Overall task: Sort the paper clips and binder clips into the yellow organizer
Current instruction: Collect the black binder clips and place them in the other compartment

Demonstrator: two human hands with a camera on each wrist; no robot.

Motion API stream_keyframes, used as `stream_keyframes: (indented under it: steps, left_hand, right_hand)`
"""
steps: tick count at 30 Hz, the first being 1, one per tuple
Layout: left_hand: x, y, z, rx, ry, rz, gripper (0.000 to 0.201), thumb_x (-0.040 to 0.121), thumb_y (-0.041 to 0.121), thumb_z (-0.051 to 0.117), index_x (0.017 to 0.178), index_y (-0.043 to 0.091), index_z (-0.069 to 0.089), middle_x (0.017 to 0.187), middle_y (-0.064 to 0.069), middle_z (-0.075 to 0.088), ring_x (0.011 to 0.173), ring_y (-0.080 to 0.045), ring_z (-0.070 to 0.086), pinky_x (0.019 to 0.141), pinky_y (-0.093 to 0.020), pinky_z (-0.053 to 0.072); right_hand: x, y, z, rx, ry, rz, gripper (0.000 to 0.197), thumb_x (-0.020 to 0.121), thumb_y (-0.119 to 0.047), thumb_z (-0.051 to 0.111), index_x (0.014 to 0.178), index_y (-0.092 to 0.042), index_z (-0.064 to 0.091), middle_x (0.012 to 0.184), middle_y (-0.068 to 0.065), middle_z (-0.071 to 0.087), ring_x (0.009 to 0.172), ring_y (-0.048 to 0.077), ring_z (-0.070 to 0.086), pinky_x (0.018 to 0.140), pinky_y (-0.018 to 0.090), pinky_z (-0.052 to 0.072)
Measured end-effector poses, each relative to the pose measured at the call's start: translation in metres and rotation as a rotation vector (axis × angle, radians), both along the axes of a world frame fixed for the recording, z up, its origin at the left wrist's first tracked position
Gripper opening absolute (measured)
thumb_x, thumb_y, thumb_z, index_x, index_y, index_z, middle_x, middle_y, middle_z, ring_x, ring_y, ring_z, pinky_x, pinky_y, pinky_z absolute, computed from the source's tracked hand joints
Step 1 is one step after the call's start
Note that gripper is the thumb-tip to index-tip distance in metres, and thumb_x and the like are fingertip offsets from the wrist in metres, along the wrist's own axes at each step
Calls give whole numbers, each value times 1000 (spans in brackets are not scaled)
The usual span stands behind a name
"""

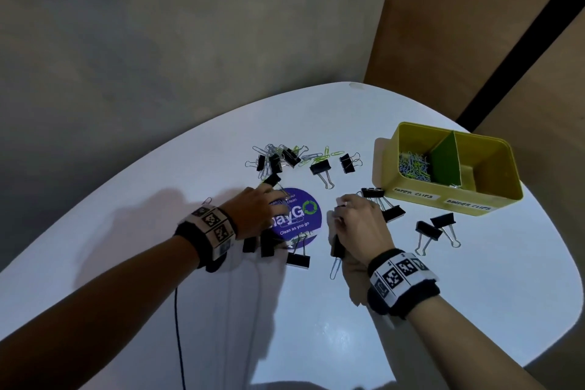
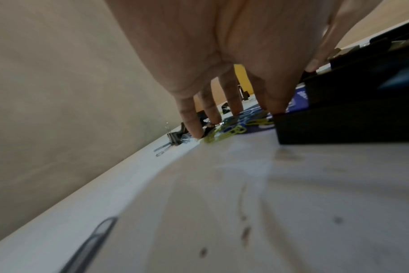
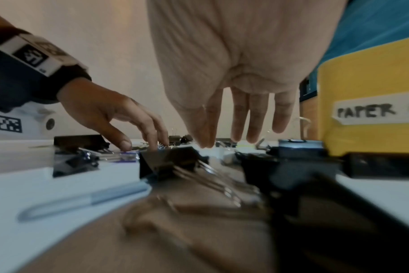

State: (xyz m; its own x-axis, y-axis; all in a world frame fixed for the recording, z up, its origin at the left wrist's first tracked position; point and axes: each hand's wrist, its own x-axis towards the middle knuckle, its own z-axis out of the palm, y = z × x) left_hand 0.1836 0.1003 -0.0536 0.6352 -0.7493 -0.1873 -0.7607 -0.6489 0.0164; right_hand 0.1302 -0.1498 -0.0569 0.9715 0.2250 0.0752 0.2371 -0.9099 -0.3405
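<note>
The yellow organizer (image 1: 493, 199) stands at the table's right, with a green divider; its left compartment holds paper clips (image 1: 413, 166). Its front label reads "PAPER CLIPS" (image 3: 367, 112). Loose paper clips (image 1: 311, 155) and black binder clips (image 1: 319, 167) lie scattered at the centre. My left hand (image 1: 262, 206) reaches down with straight fingers (image 2: 231, 103), their tips on green and blue paper clips (image 2: 224, 132). My right hand (image 1: 351, 218) hovers with straight fingers (image 3: 240, 120) over a binder clip (image 3: 173, 162) and holds nothing.
A round purple sticker (image 1: 299, 220) marks the white table (image 1: 316, 326) between my hands. More binder clips lie by the organizer (image 1: 429, 229) and near my left wrist (image 1: 267, 245). A black cord (image 1: 177, 326) trails from the left wrist. The table edge curves behind the clip pile.
</note>
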Motion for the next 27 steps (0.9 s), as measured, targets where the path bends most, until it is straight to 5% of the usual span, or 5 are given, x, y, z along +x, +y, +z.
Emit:
stream_keyframes:
  steps: [5, 10, 15, 23, 27]
  left_hand:
    - [-11, 42, 8, -244, 67, 196, 33, 86, 41, 42, 115, 30, 54, 130, -8, 52, 116, -27, 52, 88, -41, 51]
    - [-21, 78, 8, -260, -78, 449, 29, 83, 13, 58, 110, 23, 62, 117, -11, 60, 101, -33, 59, 76, -47, 54]
    - [-37, 87, 10, -100, 63, 680, 48, 91, 28, 52, 138, 23, 41, 146, -7, 37, 129, -34, 36, 99, -50, 42]
    - [-49, 74, 21, -220, 14, 846, 45, 84, 16, 55, 129, 20, 49, 136, -13, 42, 120, -36, 40, 93, -48, 44]
    - [-70, 91, 32, -98, 271, 1063, 50, 80, 17, 58, 126, 21, 39, 125, -12, 35, 107, -41, 51, 87, -46, 48]
  right_hand:
    - [9, 51, 21, 32, 50, 212, 29, 82, -12, 60, 110, -11, 68, 123, 13, 59, 112, 32, 55, 98, 43, 45]
    - [51, 97, 32, -99, 199, 483, 70, 81, 6, 51, 144, -19, 34, 155, 8, 26, 136, 31, 33, 101, 44, 42]
    - [85, 125, 36, -342, 183, 605, 53, 92, -8, 47, 141, -25, 39, 152, 4, 30, 132, 31, 34, 99, 46, 39]
    - [88, 103, 25, -211, 6, 424, 21, 86, -5, 56, 102, -15, 66, 112, 9, 59, 111, 29, 49, 91, 40, 36]
    - [80, 80, 17, -229, -43, 286, 22, 84, -7, 57, 103, -16, 65, 109, 10, 63, 107, 31, 53, 90, 41, 37]
